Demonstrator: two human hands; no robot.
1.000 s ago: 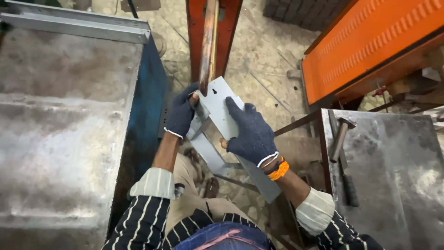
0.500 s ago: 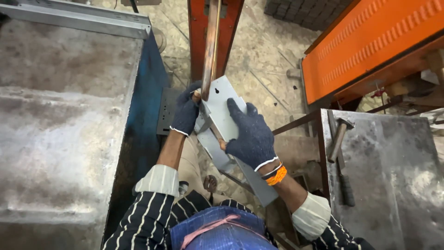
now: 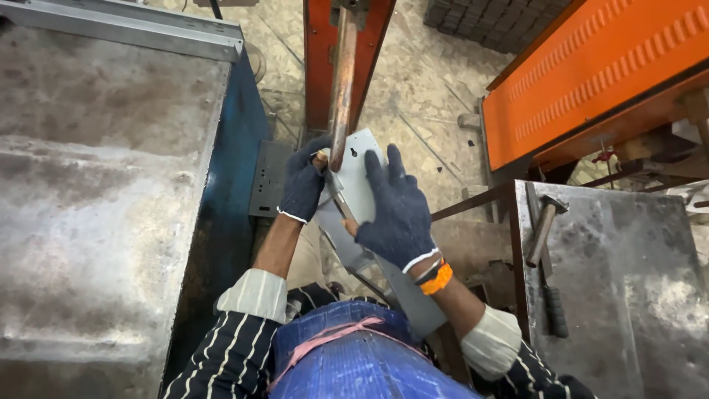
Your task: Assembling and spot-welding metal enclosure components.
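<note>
My left hand (image 3: 304, 188) and my right hand (image 3: 397, 210), both in dark blue knit gloves, hold a grey sheet-metal bracket (image 3: 360, 174) with a small hole near its top. The left hand grips its left edge. The right hand lies flat over its face with fingers spread. The bracket's long lower part (image 3: 413, 303) runs down toward my lap. A rusty vertical rod (image 3: 342, 81) of an orange machine frame (image 3: 319, 66) comes down onto the bracket's upper left corner.
A large worn steel table (image 3: 103, 192) with a blue side fills the left. On the steel bench (image 3: 628, 288) at right lies a hammer (image 3: 543, 233). An orange perforated panel (image 3: 591, 70) slants at upper right. Concrete floor shows beyond.
The bracket has been shifted slightly up and left under the rod. My right hand's fingers have spread flatter over the sheet.
</note>
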